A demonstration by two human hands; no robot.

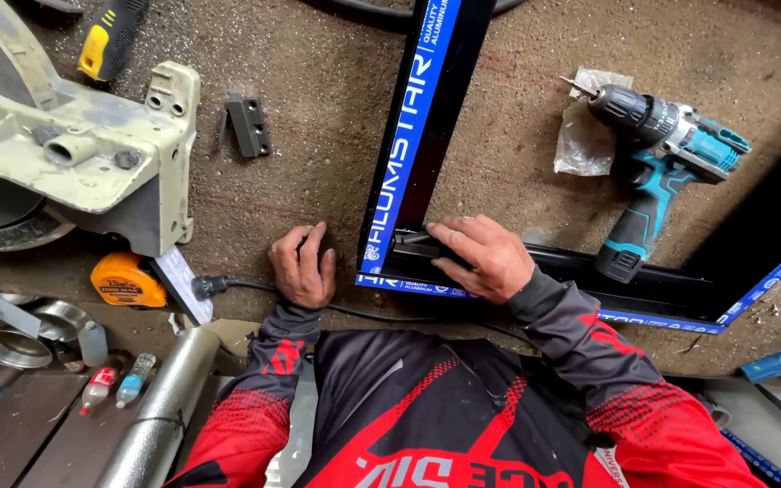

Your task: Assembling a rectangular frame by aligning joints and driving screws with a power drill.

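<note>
From the head camera, the person's right hand (485, 258) lay just right of the frame's centre, fingers (449, 237) curled down and closed over the corner joint of a black aluminium frame wrapped in blue protective film (413, 136). One frame bar ran from that corner up to the top edge of the picture, the other off toward the lower right, so the hand seemed placed to pin the two where they met. The left hand (303, 267) rested left of centre, fingers bent and pressed against the brown gritty floor (318, 72), holding nothing that I could make out, apparently as a brace; a black power cable (228, 286) passed beneath it. At the right lay a teal and black cordless drill (657, 158), its bit over a crumpled clear plastic bag (582, 136), within easy reach. In the upper left sat the cream-coloured base of a mitre saw (83, 136), with an orange tape measure (124, 280) below it and a small grey metal hinge (248, 124) beside it.
</note>
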